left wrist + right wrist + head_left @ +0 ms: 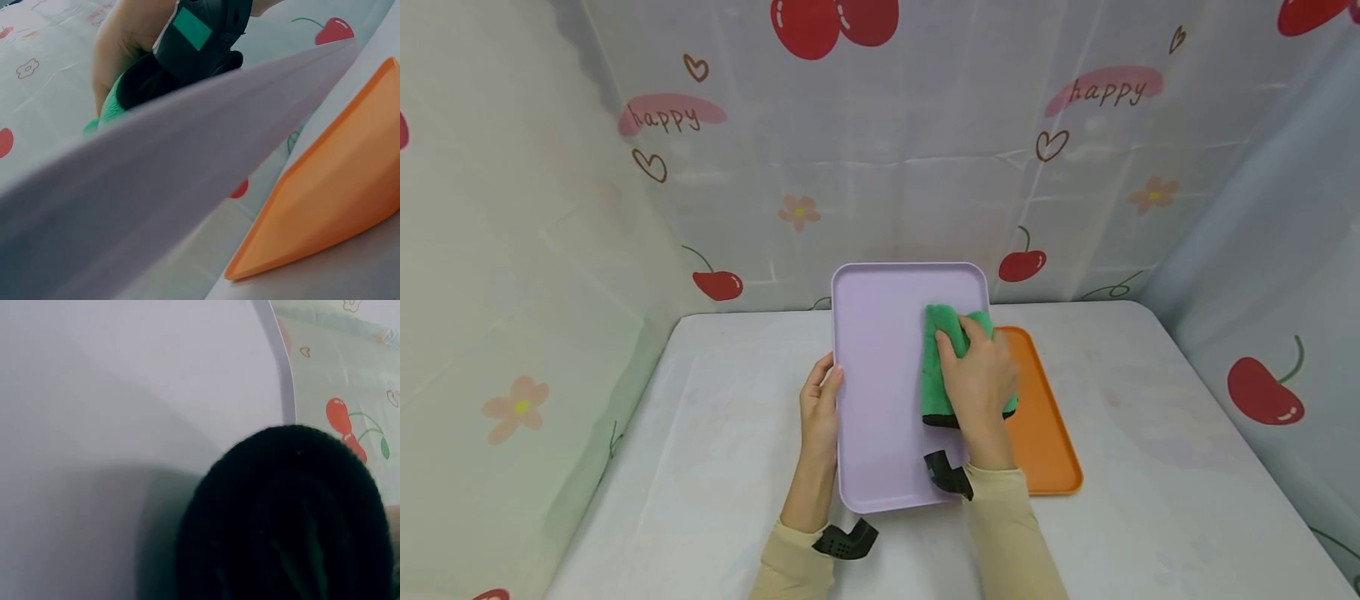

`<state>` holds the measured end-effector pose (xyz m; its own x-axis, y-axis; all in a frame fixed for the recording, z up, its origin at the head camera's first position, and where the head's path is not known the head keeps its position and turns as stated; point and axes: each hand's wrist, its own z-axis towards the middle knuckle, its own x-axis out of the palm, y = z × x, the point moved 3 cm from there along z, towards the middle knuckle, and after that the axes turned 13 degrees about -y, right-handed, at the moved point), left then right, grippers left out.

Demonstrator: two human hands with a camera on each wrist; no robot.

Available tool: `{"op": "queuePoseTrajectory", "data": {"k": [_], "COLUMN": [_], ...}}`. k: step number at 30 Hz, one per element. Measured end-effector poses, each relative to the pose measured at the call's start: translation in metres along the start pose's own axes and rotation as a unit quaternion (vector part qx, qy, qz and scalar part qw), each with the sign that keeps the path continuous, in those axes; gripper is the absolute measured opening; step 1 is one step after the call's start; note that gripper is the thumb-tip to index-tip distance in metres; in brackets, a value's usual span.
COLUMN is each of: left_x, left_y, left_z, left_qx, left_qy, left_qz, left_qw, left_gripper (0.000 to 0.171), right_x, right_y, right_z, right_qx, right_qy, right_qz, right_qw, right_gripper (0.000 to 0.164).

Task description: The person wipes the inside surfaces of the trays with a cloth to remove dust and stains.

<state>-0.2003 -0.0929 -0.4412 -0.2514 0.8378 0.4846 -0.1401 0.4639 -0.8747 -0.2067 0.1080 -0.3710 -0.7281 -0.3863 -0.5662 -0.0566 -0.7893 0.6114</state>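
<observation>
A lilac rectangular tray (880, 375) is held up off the table, its inner face towards the head camera. My left hand (820, 408) grips its left rim, thumb at the front edge. Against the right part of that face, my right hand (983, 383) holds a folded green cloth (938, 375) with a black border. In the left wrist view the tray (156, 156) crosses in front, partly covering the cloth (112, 111). The right wrist view shows the cloth's dark folded edge (281, 462) close up, beside the tray's inner surface (125, 381).
An orange tray (1048, 442) lies on the white table (737, 400) to the right, partly hidden behind the lilac tray and my right arm. Printed curtains (910, 183) with cherries and flowers stand behind the table and at both sides. Each wrist carries a black camera mount (847, 540).
</observation>
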Motion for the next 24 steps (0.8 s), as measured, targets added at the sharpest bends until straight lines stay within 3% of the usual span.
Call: {"op": "queuePoseTrajectory", "data": {"k": [8, 13, 20, 24], "left_x": [0.002, 0.005, 0.006, 0.006], "left_y": [0.001, 0.001, 0.003, 0.002], "left_z": [-0.003, -0.004, -0.005, -0.005], "left_qx": [-0.006, 0.003, 0.011, 0.019], "left_qy": [0.002, 0.01, 0.019, 0.021], "left_qz": [0.011, 0.014, 0.016, 0.02], "left_qw": [0.9999, 0.9999, 0.9996, 0.9994], "left_gripper": [0.022, 0.028, 0.026, 0.025], "right_x": [0.006, 0.011, 0.012, 0.012], "right_y": [0.023, 0.04, 0.065, 0.071], "right_z": [-0.015, -0.027, -0.047, -0.054], "right_qx": [-0.045, -0.097, -0.187, -0.215], "right_qy": [-0.004, -0.02, -0.044, -0.056], "right_qz": [0.015, 0.027, 0.038, 0.04], "right_qw": [0.999, 0.995, 0.981, 0.974], "right_gripper": [0.035, 0.033, 0.034, 0.035]}}
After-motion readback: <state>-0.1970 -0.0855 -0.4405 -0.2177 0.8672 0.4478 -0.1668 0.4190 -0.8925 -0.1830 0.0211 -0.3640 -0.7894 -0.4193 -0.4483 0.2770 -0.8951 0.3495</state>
